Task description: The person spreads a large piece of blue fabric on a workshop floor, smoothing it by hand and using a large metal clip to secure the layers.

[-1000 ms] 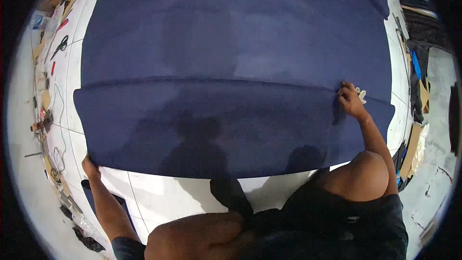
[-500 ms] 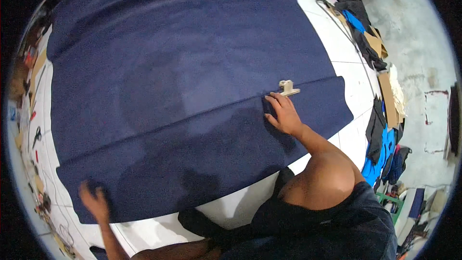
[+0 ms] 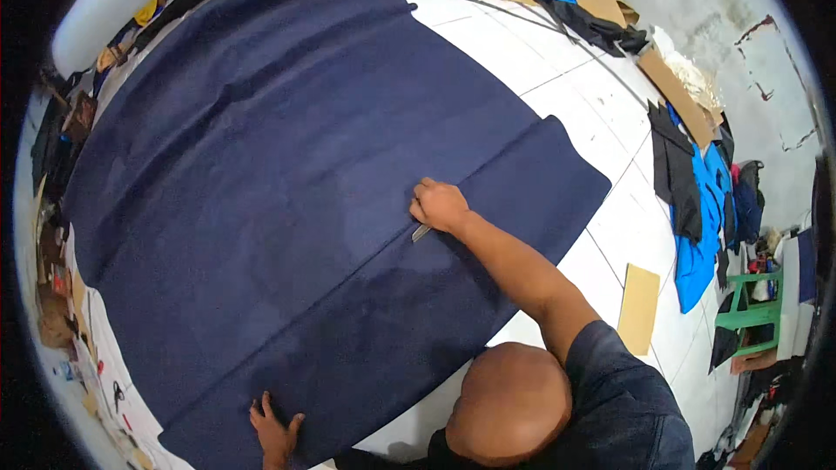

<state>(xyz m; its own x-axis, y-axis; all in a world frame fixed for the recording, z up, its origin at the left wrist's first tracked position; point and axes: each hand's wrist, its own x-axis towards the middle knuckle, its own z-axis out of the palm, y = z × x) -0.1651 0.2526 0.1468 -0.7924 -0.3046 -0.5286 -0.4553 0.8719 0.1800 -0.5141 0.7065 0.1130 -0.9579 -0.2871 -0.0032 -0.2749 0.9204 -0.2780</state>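
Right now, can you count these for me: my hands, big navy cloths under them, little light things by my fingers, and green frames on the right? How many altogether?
Hands: 2 (left, right)
Big navy cloth: 1, seemingly one piece
Little light thing, maybe a clip: 1, by your right hand
Green frame: 1
Total: 5

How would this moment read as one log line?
Left hand: fingers spread on navy fabric; right hand: fingers curled around partly hidden metal clip at fold line; fabric: laid over white tiled floor
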